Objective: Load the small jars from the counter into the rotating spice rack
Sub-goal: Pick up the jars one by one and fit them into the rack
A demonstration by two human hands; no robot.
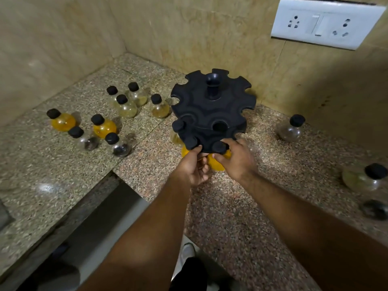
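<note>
The black rotating spice rack (212, 110) stands on the granite counter near the corner, with three black-capped jars hanging in slots on its near side. My right hand (235, 159) pinches the black cap of a yellow-filled jar (216, 164) at the rack's front edge. My left hand (194, 164) is curled under the rim beside it, fingers touching the rack and that jar. Several loose jars stand on the counter to the left, two of them yellow (63, 120), others pale (127, 107) or nearly empty (118, 144).
To the right of the rack stand a clear jar (290, 129), a pale jar (365, 177) and a dark blurred object (373, 208). A white switch and socket plate (325, 23) is on the back wall. The counter's edge steps down at the lower left.
</note>
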